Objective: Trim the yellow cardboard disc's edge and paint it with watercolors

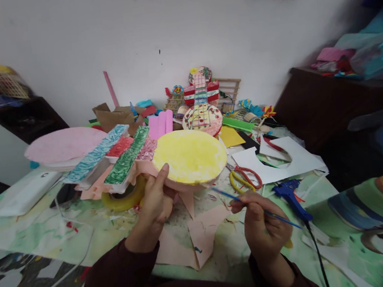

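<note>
My left hand grips a craft model from below, its thumb lying on the edge of a yellow painted disc. The model also has green, red and blue textured bars and a pink disc at its far left end. My right hand is closed on a thin blue paintbrush, whose tip points toward the underside of the yellow disc. Pink paper scraps lie on the table beneath both hands.
Red and yellow scissors, a blue glue gun with its cord and cut white paper lie to the right. A tape roll sits under the model. A finished painted model leans on the wall among craft clutter.
</note>
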Motion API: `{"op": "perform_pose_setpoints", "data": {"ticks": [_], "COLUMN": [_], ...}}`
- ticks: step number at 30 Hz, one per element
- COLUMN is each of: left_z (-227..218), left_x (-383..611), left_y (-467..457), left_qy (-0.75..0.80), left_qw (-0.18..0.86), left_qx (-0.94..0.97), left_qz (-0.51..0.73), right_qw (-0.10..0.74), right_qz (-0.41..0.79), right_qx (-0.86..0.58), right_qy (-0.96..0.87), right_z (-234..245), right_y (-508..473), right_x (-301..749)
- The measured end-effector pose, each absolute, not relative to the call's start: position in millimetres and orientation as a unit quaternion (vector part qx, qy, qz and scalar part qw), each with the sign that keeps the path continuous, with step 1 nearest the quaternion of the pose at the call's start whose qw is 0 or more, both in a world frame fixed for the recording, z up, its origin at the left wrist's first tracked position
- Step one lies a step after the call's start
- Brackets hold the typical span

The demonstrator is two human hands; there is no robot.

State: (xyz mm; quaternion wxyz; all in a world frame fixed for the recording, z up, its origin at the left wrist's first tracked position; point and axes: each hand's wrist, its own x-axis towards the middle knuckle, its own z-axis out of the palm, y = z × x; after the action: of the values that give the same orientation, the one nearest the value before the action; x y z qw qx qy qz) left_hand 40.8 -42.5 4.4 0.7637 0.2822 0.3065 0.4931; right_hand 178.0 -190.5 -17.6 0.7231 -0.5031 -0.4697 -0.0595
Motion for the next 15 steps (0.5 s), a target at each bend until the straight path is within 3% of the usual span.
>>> {"op": "perform_pose_setpoints", "data": {"ticks": [3,7,9,15], "left_z": [3.4,2.1,1.5,-1.7], "left_x": [42.1,46.7,48.9,50.5], "left_y": [-43.2,-46.6,-49.0,-53.3], "left_qy": [0.323,0.309,0.295,0.278], "left_qw": [0.763,0.776,0.786,0.799], "left_qx": [0.279,0.285,0.289,0.294], "left_qz": [0.485,0.47,0.459,0.446], "right_qw": [0.726,0.535,0.479,0.426], "right_qz": [-0.133,-0.174,-0.18,-0.182], "right_qx": [-0.489,-0.539,-0.538,-0.562], "right_qy": [-0.464,-0.627,-0.67,-0.685], "right_z": [-11.6,2.8,7.1,5.1], "right_y": [-188.9,-176.3,-166.5,-152.8], "right_x": [182.6,186.3,184.3,177.7]}}
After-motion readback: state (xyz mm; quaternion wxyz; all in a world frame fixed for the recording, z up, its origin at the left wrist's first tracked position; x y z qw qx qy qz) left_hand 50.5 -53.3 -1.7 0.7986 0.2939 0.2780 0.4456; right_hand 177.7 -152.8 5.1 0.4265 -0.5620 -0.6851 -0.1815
